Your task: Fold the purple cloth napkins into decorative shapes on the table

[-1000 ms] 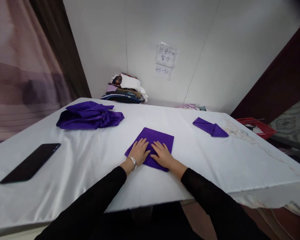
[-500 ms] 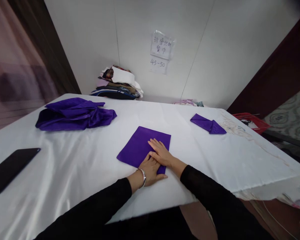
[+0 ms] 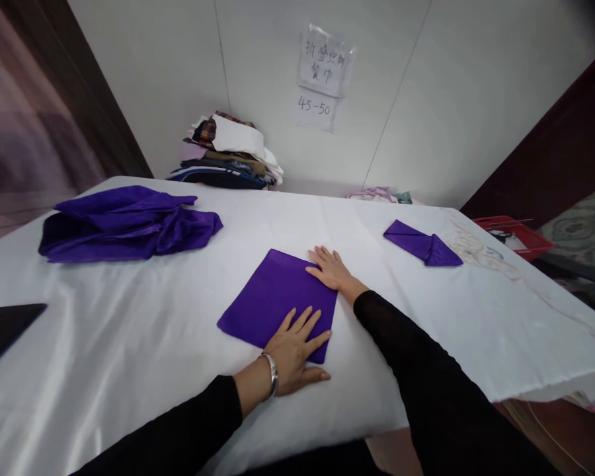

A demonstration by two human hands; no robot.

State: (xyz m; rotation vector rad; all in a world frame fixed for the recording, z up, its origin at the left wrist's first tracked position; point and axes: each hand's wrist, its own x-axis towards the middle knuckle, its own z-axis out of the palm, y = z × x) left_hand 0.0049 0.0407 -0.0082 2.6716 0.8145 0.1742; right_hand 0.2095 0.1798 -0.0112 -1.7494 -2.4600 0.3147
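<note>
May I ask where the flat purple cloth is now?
In the middle of the head view, the flat purple cloth lies on the table, the left hand across its near edge, the right hand at its far-right corner.

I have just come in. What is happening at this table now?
A person is handling a flat purple cloth on a white tablecloth. The left hand is spread over its near edge, the right hand at its right corner. Bunched purple fabric lies to the left, a folded purple piece to the right.
</note>
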